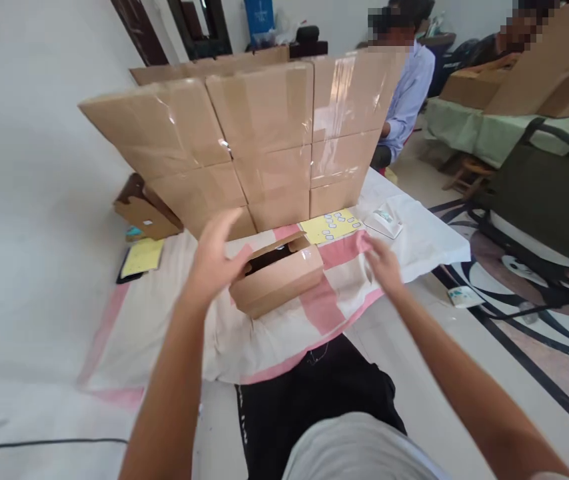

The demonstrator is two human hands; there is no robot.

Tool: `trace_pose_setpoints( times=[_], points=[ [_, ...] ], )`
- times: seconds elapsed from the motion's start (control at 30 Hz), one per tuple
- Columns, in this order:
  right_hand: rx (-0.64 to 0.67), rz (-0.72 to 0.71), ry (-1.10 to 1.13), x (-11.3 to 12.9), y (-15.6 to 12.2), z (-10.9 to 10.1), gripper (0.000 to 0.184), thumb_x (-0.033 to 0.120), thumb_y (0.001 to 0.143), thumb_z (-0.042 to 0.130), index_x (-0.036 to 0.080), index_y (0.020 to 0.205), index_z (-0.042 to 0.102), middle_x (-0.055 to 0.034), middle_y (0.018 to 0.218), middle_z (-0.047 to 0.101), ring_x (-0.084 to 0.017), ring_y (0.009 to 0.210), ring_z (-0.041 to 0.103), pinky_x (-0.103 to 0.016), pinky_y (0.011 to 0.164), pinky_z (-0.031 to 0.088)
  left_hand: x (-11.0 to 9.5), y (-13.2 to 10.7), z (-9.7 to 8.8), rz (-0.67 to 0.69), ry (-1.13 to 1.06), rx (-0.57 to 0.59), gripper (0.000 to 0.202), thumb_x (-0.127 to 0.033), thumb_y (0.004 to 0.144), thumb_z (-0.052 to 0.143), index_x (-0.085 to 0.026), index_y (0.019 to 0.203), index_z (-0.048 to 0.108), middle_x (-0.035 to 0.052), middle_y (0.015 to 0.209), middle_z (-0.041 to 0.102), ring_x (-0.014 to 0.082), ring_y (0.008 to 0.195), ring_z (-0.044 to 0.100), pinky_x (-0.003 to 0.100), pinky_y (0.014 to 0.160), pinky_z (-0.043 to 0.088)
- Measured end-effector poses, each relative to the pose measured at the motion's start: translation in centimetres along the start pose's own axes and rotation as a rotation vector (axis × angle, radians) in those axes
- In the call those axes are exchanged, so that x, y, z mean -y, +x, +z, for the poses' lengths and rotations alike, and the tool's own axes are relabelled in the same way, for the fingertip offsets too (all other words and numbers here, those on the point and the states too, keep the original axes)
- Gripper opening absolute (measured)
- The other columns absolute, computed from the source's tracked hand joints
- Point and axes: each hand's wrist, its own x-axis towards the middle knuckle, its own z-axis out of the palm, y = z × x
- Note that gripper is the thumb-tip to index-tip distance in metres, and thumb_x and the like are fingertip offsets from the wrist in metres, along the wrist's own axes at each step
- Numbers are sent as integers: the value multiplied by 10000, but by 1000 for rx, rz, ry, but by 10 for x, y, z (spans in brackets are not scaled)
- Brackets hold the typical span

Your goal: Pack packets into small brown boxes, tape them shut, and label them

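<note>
The place looked like a plain household room used as a shared workroom: a white wall, a patterned rug and a wooden stool suggested a home, while the cloth-covered table, a tall taped cardboard screen, more cardboard on a second table and two other people gave it a workshop air.

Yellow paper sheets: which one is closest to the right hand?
The rectangular yellow sheet with small pale shapes, behind the open brown cardboard box. The other yellow sheet lies left of the left hand.
</note>
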Motion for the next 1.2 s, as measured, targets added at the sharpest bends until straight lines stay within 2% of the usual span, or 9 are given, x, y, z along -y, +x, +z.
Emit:
trace_pose_setpoints(
  times=[0.2, 0.5, 0.6, 0.7, 0.8, 0.9, 0.97, 1.07, 1.2],
  points=[
    [-29, -168, -333, -41, 3, 37, 311, 148, 819, 552, 225, 1084, 697, -126, 1215, 699, -306, 1167, 614, -515, 1037, 461, 8, -2, 70, 3, 26, 396, 588, -544, 1031, 348, -278, 1554, 389, 34, 1638, 388, 274, 1508, 372, 567, 1230, 299],
    [-461, 187, -380, -118, 98, -68, 388, 296, 833, 541, 213, 1208, 591, -142, 1276, 578, -296, 1160, 547, -512, 1017, 451, 61, 29, 76, 126, -46, 332, 492, -471, 1010, 340, -382, 1446, 551, 3, 1493, 581, 315, 1374, 538, 566, 1104, 440],
    [-419, 301, -232, -137, 101, -72, 385, 389, 885, 492, 212, 1214, 584, -122, 1252, 595, -266, 1103, 571, -474, 1003, 457, 22, 12, 70, 115, 28, 96, 465, -373, 940, 477, -430, 1386, 595, -8, 1375, 669, 395, 1360, 533, 722, 1135, 309],
    [-371, 332, -184, -144, 98, -69, 429, 433, 905, 478, 209, 1255, 585, -88, 1164, 626, -254, 1072, 583, -442, 1006, 448, -70, -1, 85, 238, -242, -266, 406, -213, 839, 608, -392, 1191, 697, -36, 1186, 747, 274, 1182, 646, 533, 1087, 449],
    [-325, 348, -187, -144, 97, -70, 463, 414, 857, 567, 227, 1280, 588, -62, 1114, 634, -244, 1005, 594, -412, 959, 461, -166, 35, 141, 422, -594, -216, 178, -189, 865, 600, -299, 952, 710, -35, 1074, 763, 187, 982, 679, 392, 933, 508],
    [-302, 329, -159, -144, 96, -74, 399, 389, 847, 582, 234, 1213, 616, -56, 1095, 663, -243, 992, 605, -400, 940, 469, -216, 116, 227, 87, -706, -2, 180, -283, 946, 566, -260, 1098, 660, 47, 1131, 738, 212, 1017, 658, 379, 919, 501],
    [-316, 308, -144, -145, 95, -77, 341, 378, 861, 564, 232, 1162, 633, -58, 1103, 678, -246, 1005, 610, -394, 936, 473, -224, 167, 284, -197, -661, 69, 400, -359, 924, 619, -183, 1282, 587, 147, 1370, 622, 287, 1268, 559, 417, 1030, 458],
    [-320, 297, -156, -147, 93, -77, 324, 364, 875, 549, 230, 1157, 636, -60, 1114, 682, -249, 1017, 614, -391, 939, 474, -217, 206, 347, -259, -650, 195, 453, -368, 938, 599, -185, 1349, 543, 134, 1355, 631, 289, 1264, 565, 421, 1066, 419],
    [-398, 315, -156, -150, 91, -76, 256, 369, 904, 508, 230, 1096, 604, -61, 1055, 661, -234, 976, 616, -363, 891, 492, -212, 203, 380, -229, -671, 176, 381, -399, 971, 546, -245, 1320, 566, 79, 1300, 656, 270, 1215, 572, 425, 1087, 362]
  ],
)
